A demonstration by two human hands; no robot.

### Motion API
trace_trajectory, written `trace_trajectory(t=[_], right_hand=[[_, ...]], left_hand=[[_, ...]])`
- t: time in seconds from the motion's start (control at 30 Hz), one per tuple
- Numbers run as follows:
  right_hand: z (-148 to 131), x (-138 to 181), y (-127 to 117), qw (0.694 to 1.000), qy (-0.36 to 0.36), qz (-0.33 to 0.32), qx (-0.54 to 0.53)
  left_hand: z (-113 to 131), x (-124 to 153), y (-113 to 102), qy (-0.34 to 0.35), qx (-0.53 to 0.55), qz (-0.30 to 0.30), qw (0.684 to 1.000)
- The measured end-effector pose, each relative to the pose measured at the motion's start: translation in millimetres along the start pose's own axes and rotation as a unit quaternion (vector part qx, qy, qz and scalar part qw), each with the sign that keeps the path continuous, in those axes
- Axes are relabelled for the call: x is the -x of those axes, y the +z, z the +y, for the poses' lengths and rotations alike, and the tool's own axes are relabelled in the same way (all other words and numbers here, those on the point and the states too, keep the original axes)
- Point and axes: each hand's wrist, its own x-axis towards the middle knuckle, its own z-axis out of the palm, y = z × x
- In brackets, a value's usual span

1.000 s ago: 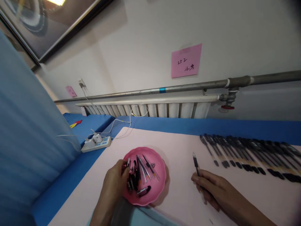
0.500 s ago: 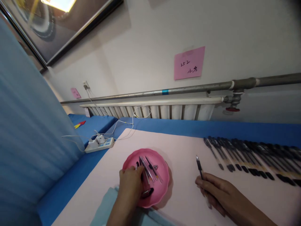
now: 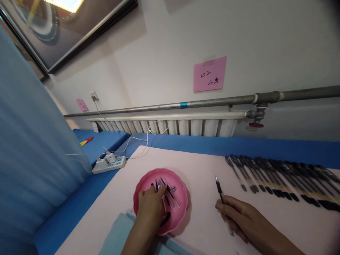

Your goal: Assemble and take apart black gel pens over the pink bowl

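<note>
A pink bowl on the pale pink mat holds several pen parts: clear refills and black pieces. My left hand reaches into the bowl with its fingers curled down over the parts; what they grip is hidden. My right hand rests on the mat to the right of the bowl, closed on a pen whose tip points away from me. A row of several assembled black pens lies side by side at the right.
A white power strip with plugs and cables lies on the blue surface at the left. A radiator and a grey pipe run along the wall. A blue padded panel stands at the left. A pale blue cloth lies near me.
My left hand has moved from the bowl's left rim further in over the pen parts. My right hand keeps the pen in about the same place.
</note>
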Motion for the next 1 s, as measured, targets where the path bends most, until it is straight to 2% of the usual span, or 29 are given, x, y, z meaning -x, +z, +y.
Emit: trace_trajectory(t=[0.13, 0.37, 0.53, 0.6, 0.83, 1.0], right_hand=[[-2, 2, 0, 1.000, -0.002, 0.002, 0.008], [-3, 2, 1, 1.000, -0.006, 0.005, 0.021], [2, -3, -1, 0.999, -0.001, -0.013, 0.034], [4, -3, -2, 0.999, 0.001, -0.017, 0.045], [0, -2, -2, 0.998, 0.003, -0.020, 0.054], [-1, -3, -3, 0.998, -0.011, -0.016, 0.059]], left_hand=[[2, 3, -3, 0.018, 0.007, 0.003, 1.000], [-16, 7, -14, -0.046, 0.062, 0.065, 0.995], [-33, 6, -17, -0.089, 0.171, 0.151, 0.970], [-36, 7, -18, -0.091, 0.198, 0.167, 0.962], [-32, 11, -19, -0.065, 0.275, 0.130, 0.951], [-36, 13, -23, -0.077, 0.351, 0.126, 0.925]])
